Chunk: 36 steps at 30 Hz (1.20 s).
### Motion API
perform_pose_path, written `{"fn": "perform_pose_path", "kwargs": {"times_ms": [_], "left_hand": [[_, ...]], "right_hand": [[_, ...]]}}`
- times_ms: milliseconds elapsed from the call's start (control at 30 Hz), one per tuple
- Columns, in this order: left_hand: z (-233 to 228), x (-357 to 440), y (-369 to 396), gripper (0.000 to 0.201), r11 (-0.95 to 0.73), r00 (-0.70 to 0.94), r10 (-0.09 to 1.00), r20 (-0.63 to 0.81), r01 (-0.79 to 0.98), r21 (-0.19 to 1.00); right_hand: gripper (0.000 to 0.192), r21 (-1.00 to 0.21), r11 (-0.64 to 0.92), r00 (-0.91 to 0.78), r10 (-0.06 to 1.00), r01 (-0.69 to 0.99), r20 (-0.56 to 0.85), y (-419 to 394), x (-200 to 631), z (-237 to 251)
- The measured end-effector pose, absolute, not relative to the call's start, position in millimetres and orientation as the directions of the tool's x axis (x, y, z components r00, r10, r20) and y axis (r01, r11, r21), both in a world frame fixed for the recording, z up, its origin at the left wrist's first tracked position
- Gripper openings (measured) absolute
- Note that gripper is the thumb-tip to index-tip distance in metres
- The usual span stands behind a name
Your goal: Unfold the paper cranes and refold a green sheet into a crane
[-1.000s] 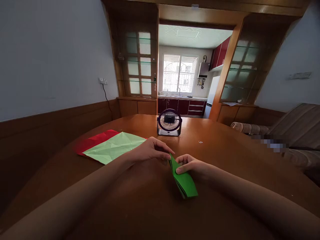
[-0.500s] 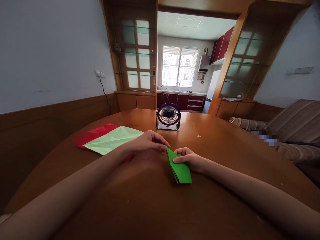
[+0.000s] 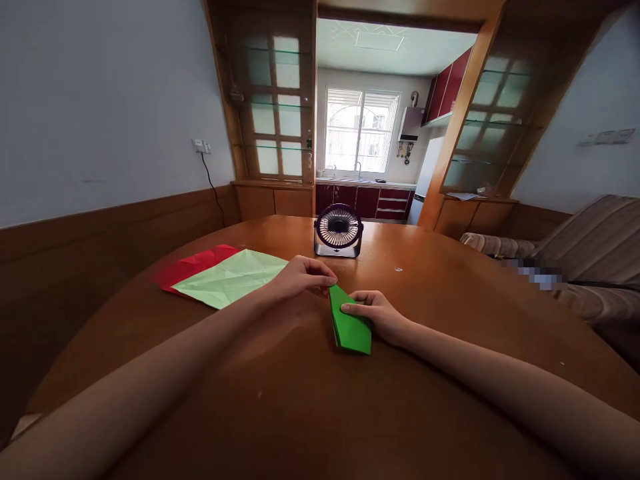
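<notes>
A folded dark green paper [image 3: 351, 329] lies on the round wooden table [image 3: 450, 313] in front of me, pointed end away from me. My left hand [image 3: 301, 276] pinches its far tip with fingers curled. My right hand [image 3: 376, 312] presses on the paper's upper right part, index finger laid across it. Both forearms rest along the table.
A light green creased sheet [image 3: 231, 277] lies on a red sheet [image 3: 193, 265] at the left of the table. A small desk fan [image 3: 339, 231] stands at the far middle. A sofa [image 3: 590, 267] is at the right; a kitchen opening is behind.
The green paper and both hands have shifted slightly up and left in view as the camera moved; the paper lies flatter on the table and the hands keep their hold.
</notes>
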State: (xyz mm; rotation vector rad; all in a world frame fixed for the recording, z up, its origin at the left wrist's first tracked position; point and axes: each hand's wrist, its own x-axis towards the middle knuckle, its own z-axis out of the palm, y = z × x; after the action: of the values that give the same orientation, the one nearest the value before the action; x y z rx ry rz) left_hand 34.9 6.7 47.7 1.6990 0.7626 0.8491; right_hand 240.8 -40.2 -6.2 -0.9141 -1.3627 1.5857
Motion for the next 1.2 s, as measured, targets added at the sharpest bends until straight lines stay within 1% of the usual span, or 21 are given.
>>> {"fn": "perform_pose_path", "kwargs": {"times_ms": [100,167,200,267,367,600,800,933,1067,1200], "left_hand": [[34,44,3,0.032,-0.195,0.467,0.865,0.186,-0.029,0.980],[24,50,-3,0.046,-0.133,0.446,0.882,0.152,-0.073,0.988],[20,52,-7,0.048,-0.098,0.453,0.882,0.125,-0.083,0.992],[14,57,-15,0.043,-0.011,0.459,0.887,0.059,-0.106,0.994],[11,59,-23,0.038,0.038,0.427,0.904,0.027,-0.143,0.989],[12,58,-19,0.034,-0.030,0.409,0.908,0.089,-0.149,0.988],[12,58,-17,0.035,-0.036,0.404,0.911,0.082,-0.119,0.992],[12,57,-10,0.029,-0.063,0.401,0.907,0.128,-0.171,0.983],[12,52,-1,0.032,-0.103,0.376,0.913,0.158,-0.163,0.981],[17,45,4,0.034,-0.091,0.412,0.900,0.141,-0.140,0.986]], "right_hand": [[0.037,-0.990,-0.037,-0.343,0.939,-0.133,0.011,-40,240,-6],[0.037,-0.992,-0.015,-0.322,0.946,-0.125,0.027,-40,240,-7],[0.036,-0.993,-0.003,-0.319,0.947,-0.119,0.035,-40,240,-7],[0.036,-0.994,0.014,-0.319,0.947,-0.109,0.048,-40,240,-7],[0.037,-0.994,0.004,-0.330,0.943,-0.106,0.039,-40,241,-8],[0.039,-0.996,0.020,-0.350,0.936,-0.082,0.048,-39,242,-10],[0.040,-0.997,0.014,-0.376,0.926,-0.072,0.040,-39,242,-11],[0.037,-0.998,0.015,-0.371,0.928,-0.066,0.039,-40,243,-9],[0.037,-0.995,-0.020,-0.366,0.931,-0.095,0.016,-41,243,-8],[0.037,-0.986,-0.072,-0.387,0.922,-0.149,-0.009,-41,245,-7]]}}
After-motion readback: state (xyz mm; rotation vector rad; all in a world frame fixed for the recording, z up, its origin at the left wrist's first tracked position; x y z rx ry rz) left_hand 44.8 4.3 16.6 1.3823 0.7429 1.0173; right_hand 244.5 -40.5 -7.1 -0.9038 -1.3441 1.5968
